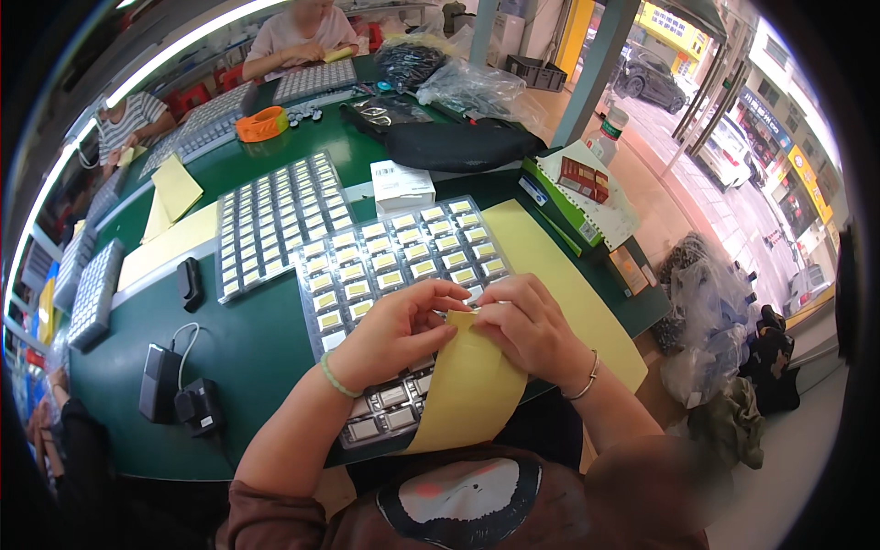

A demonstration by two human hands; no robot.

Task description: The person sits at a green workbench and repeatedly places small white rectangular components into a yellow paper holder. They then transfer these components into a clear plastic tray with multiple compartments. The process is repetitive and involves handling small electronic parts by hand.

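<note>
A yellow sheet bends down over the near edge of a clear plastic tray. My right hand pinches the sheet along its top edge. At its upper left corner, my left hand is closed, thumb and curled fingers against the sheet. A thin white sliver shows between the fingertips; its kind is too small to tell. The tray's pockets hold rows of small white rectangular pieces, many with a pale yellow patch on top. Near the sheet, the front pieces look plain white and grey.
A second filled tray lies to the left. Beyond are a white box, a black pouch and an orange tape roll. Black power adapters sit at left. More yellow sheet lies right. Other people work across the table.
</note>
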